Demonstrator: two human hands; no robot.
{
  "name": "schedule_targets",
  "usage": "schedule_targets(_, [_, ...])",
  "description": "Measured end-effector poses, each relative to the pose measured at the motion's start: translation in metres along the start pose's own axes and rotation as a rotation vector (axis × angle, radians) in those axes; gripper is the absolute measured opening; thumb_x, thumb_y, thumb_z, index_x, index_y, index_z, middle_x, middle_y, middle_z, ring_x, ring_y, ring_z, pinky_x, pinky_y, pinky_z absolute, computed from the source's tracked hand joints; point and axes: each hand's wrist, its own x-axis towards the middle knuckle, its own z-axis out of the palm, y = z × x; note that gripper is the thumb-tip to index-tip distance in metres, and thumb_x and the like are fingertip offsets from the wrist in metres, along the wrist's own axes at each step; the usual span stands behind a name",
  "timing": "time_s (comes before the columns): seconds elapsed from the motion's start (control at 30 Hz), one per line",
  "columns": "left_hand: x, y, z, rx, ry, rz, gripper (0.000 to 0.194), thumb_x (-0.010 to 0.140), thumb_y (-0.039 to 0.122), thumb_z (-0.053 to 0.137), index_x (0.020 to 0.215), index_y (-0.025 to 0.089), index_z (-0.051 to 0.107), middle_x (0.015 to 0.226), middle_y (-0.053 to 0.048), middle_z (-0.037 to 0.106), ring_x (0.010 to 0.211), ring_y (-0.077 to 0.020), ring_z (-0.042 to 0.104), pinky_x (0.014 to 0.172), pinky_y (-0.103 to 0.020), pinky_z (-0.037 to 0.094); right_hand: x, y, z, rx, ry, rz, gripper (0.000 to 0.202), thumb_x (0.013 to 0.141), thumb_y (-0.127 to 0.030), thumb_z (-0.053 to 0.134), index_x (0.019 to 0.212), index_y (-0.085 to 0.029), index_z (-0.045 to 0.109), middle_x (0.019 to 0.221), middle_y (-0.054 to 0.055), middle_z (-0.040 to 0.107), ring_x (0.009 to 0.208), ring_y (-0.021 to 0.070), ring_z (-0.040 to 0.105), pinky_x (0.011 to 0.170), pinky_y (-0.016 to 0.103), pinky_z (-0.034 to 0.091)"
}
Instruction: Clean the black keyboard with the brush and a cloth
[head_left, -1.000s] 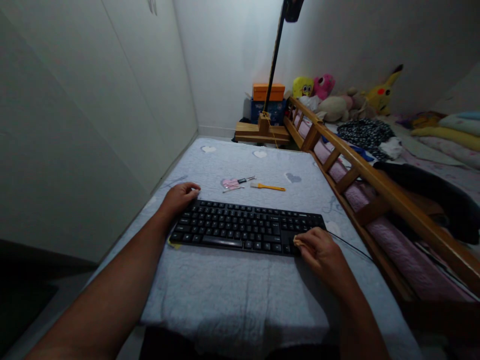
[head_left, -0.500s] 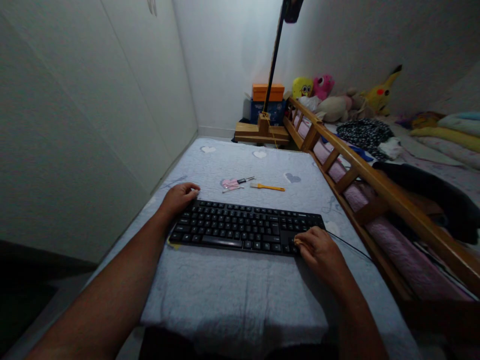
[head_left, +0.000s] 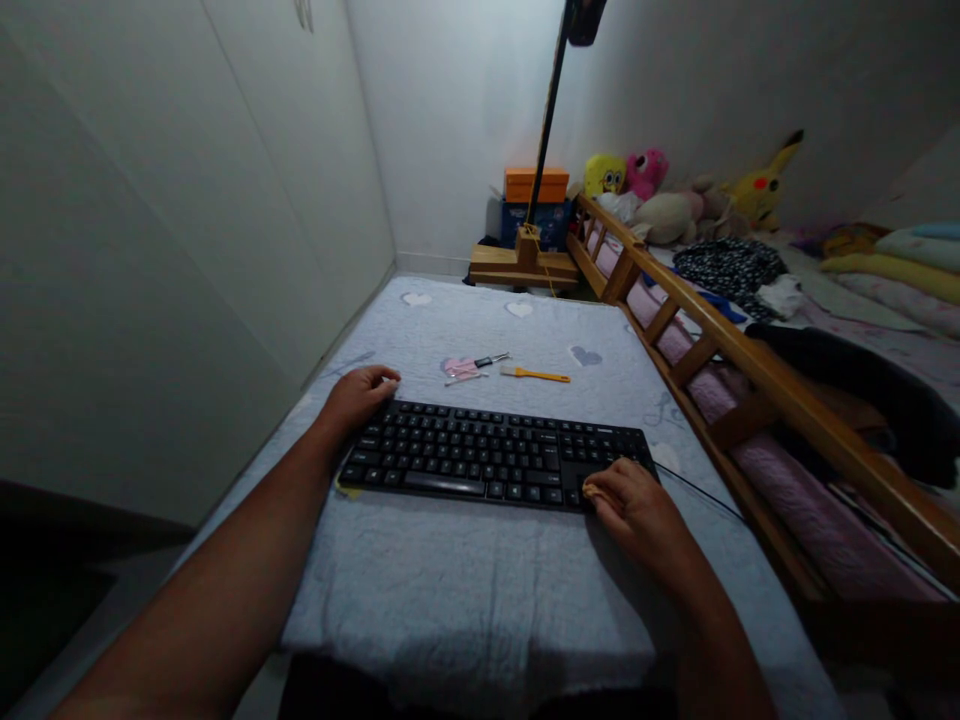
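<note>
A black keyboard [head_left: 465,455] lies on a cloth-covered table. My left hand [head_left: 361,396] rests at its far left corner, fingers bent around the edge. Over the number pad at the right end is my right hand [head_left: 630,500], its fingers pinched on a small tan cloth [head_left: 591,491] pressed against the keys. Most of that cloth is hidden by the fingers. Beyond the keyboard lie a yellow-handled brush [head_left: 536,375], a black-and-silver tool [head_left: 491,360] and a thin white stick [head_left: 465,379].
The pale table cover [head_left: 450,570] has a heart pattern. A cable [head_left: 701,491] runs from the keyboard to the right. A wooden bed rail [head_left: 720,340] borders the table's right side; a white cabinet [head_left: 187,200] stands left. Behind are a wooden stand [head_left: 517,262] and an orange box [head_left: 535,184].
My right hand has shifted slightly left and nearer to me over the number pad, with the tan cloth. My left hand and the keyboard look the same.
</note>
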Motion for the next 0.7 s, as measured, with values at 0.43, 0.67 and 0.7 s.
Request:
schedule_targets(0.43, [0.000,-0.001,0.000,-0.001,0.003,0.013,0.046,0.075,0.049,0.055,0.101,0.016,0.073,0.073,-0.002,0.068,0.066,-0.0201,0.059,0.065,-0.031,0.043,-0.008,-0.006,-0.009,0.074,-0.068,0.021,0.020,0.089,-0.017,0.054,0.088,-0.020,0.074,0.088,0.008,0.065,0.082,0.0226,0.063,0.074,0.036,0.052])
schedule_targets(0.67, [0.001,-0.003,0.001,0.007,-0.003,0.016,0.047,0.075,0.049,0.054,0.102,0.016,0.073,0.071,-0.002,0.067,0.063,-0.0198,0.057,0.061,-0.030,0.042,-0.009,-0.008,-0.019,0.126,-0.167,0.072,0.022,0.091,-0.022,0.051,0.090,-0.020,0.074,0.089,0.008,0.064,0.085,0.0223,0.063,0.078,0.037,0.050])
schedule_targets(0.7, [0.001,-0.003,0.001,0.008,-0.004,0.014,0.047,0.075,0.049,0.054,0.102,0.016,0.073,0.071,-0.002,0.067,0.063,-0.0197,0.057,0.061,-0.030,0.042,-0.010,-0.007,-0.019,0.134,-0.153,0.081,0.022,0.091,-0.023,0.052,0.090,-0.021,0.074,0.089,0.008,0.064,0.084,0.0224,0.063,0.078,0.036,0.050])
